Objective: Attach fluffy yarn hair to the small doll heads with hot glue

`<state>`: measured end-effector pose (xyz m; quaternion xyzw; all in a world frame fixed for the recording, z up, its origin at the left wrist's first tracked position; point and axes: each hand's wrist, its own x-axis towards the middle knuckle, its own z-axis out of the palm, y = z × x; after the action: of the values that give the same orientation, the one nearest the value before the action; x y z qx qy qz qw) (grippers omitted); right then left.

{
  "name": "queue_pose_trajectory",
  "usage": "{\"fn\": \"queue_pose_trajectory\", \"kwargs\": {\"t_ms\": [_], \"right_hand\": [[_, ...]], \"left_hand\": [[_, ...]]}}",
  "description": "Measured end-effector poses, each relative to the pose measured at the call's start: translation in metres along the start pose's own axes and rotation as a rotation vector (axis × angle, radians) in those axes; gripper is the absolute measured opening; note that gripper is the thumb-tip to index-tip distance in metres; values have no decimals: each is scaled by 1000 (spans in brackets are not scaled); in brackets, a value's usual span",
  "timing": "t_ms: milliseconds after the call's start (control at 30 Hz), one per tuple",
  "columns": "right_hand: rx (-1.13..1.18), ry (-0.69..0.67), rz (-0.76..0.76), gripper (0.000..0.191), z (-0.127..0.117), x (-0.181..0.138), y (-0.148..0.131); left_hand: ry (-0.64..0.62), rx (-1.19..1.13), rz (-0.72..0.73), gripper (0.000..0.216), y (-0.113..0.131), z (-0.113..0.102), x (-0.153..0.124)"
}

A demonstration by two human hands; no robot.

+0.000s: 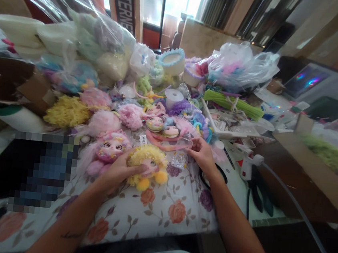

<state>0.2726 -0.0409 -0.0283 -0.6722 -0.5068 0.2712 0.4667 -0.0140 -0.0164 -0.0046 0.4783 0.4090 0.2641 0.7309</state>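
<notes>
My left hand (123, 170) is wrapped round a yellow plush doll (148, 162) with curly hair, a painted face and yellow pompom feet, its thumb across the face. My right hand (201, 152) pinches the end of a clear, shiny piece (187, 143), apparently plastic; its exact kind cannot be made out. A pink-orange strip (162, 144) runs beside that piece. Just below lies a small clear packet (179, 159) of shiny bits. A pink doll (110, 148) with a painted face rests left of the yellow one. Behind them sit several small doll heads (171, 131).
Yarn bundles (69, 112), a white spool (173, 98) and plastic bags (242, 63) crowd the back. On the right are a white tray (235, 131), green stems (234, 103), a glue gun (248, 163) and dark-handled pliers (261, 194). A floral cloth (159, 218) covers the table.
</notes>
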Motion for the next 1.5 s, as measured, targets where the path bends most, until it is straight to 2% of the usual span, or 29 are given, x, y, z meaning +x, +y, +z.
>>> {"fn": "queue_pose_trajectory", "kwargs": {"t_ms": [133, 267, 633, 867, 967, 1100, 1233, 1367, 1500], "right_hand": [[-39, 29, -16, 16, -8, -12, -2], [-66, 13, -31, 11, -11, -19, -6], [-129, 36, -48, 8, -14, -26, -3], [-164, 42, -90, 12, -15, -32, -12], [-219, 65, -174, 17, -13, -37, -15], [-362, 66, -411, 20, -10, -49, -16], [-539, -20, -570, 26, -10, -67, -16], [-679, -87, -666, 32, -10, -82, -12], [-713, -85, -673, 34, -5, -88, -8]], "left_hand": [[-9, -3, 6, 57, -1, -1, 1], [11, 24, 5, 56, -2, 0, 1], [17, 35, 6, 63, -2, -1, 1], [-16, -7, 8, 60, -2, 1, 0], [-4, 6, 3, 60, -2, 0, 1], [12, 31, 4, 61, -2, 0, 1], [21, 35, 0, 62, -2, 0, 0], [30, 46, -3, 63, -1, 0, -1], [11, 30, -11, 61, 1, 2, -1]]}}
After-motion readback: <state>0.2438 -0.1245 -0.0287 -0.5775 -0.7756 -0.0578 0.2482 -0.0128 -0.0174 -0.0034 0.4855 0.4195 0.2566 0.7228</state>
